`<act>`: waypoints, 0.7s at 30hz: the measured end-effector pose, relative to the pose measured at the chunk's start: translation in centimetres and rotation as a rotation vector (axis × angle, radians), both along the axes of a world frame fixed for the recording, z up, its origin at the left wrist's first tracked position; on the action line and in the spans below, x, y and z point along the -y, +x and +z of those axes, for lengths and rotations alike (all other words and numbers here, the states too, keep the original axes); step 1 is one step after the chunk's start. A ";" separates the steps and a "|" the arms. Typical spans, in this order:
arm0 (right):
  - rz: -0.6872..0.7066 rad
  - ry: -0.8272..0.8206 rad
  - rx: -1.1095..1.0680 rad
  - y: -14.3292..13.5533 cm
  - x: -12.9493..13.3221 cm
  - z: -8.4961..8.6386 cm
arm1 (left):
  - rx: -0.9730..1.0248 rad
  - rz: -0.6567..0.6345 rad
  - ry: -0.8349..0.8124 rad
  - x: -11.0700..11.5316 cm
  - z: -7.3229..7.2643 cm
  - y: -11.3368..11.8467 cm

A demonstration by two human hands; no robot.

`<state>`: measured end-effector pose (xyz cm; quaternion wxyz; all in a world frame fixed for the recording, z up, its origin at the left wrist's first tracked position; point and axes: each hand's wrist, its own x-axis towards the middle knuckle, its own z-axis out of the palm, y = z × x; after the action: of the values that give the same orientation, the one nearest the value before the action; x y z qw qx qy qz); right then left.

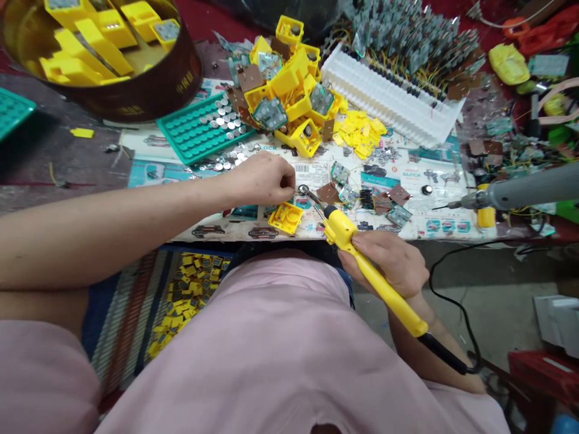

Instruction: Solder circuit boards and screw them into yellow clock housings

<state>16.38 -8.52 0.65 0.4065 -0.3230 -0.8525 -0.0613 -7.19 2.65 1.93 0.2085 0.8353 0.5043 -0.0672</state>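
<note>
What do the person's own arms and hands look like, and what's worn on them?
The left hand and right hand are ungloved, with no ring or watch showing. The left forearm and right forearm are uncovered. The left sleeve and right sleeve are short, plain pale pink, matching the shirt.

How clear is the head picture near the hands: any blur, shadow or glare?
Head view: even light on the iron, but shade in the curled left hand hides any grip; same view: small glints off the discs; also head: small print on the sheet is soft, and the left forearm looms large, likely wide-angle stretch.
</note>
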 end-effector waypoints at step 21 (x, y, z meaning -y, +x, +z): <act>0.077 -0.001 0.231 -0.1 -0.3 1.5 | 0.013 -0.002 -0.013 0.2 -0.1 0.1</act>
<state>16.32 -8.19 2.18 0.3073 -0.2810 -0.9055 -0.0819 -7.11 2.49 1.80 0.2170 0.8347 0.5019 -0.0653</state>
